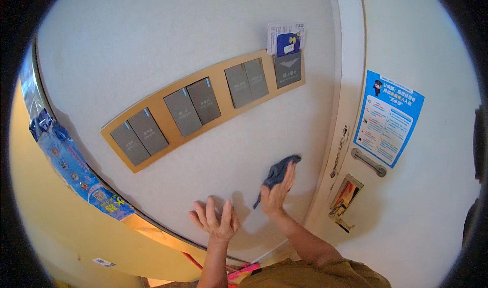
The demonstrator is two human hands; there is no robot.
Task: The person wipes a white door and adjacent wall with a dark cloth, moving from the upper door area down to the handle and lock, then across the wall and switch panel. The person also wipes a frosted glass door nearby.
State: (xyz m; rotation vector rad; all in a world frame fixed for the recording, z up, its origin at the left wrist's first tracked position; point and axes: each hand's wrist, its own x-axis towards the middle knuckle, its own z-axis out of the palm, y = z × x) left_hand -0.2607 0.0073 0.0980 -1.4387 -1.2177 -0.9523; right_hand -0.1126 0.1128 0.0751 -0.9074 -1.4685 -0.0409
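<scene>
Against the pale wall [183, 189], my right hand [274, 198] presses a dark blue-grey cloth [279, 173]. The cloth is bunched, and one thin end trails below my palm. To the left of it, my left hand [217, 221] is spread at the wall with fingers apart and nothing in it. Above both hands runs a gold-framed switch panel [222, 99] with several grey rocker switches. At its right end is a key-card holder [288, 72], with a dark blue card [286, 44] and a white printed card [272, 40] standing in it.
To the right is a white door [415, 196] with a lever handle [345, 206], a pull handle [369, 162], a security chain [338, 152] and a blue poster [390, 116]. Blue printed packaging [72, 170] hangs past the wall's left edge. Something pink [246, 269] lies low down.
</scene>
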